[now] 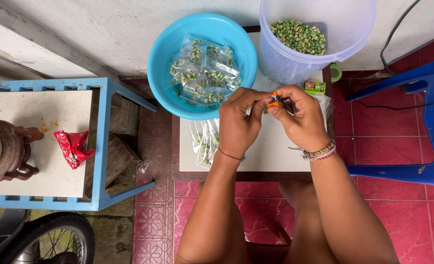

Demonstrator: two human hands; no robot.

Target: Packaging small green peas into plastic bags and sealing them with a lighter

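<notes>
My left hand (239,122) and my right hand (300,120) meet over a small low table (275,156). The right hand grips a small stapler with an orange tip (274,101). Between the fingers of the left hand is pinched a small clear packet, mostly hidden. Just beyond the hands sits a blue basin (163,54) with several small clear packets of green peas (204,76) in it. A translucent bucket (319,58) at the back right holds loose green peas (297,35). More filled packets (204,142) lie on the table left of my left hand.
A small green box (314,87) lies beside the bucket. A blue stand (102,142) at the left carries a red crumpled wrapper (71,148) and a brown jar (1,149). A blue plastic chair (422,117) stands at the right. A wheel (50,239) shows bottom left.
</notes>
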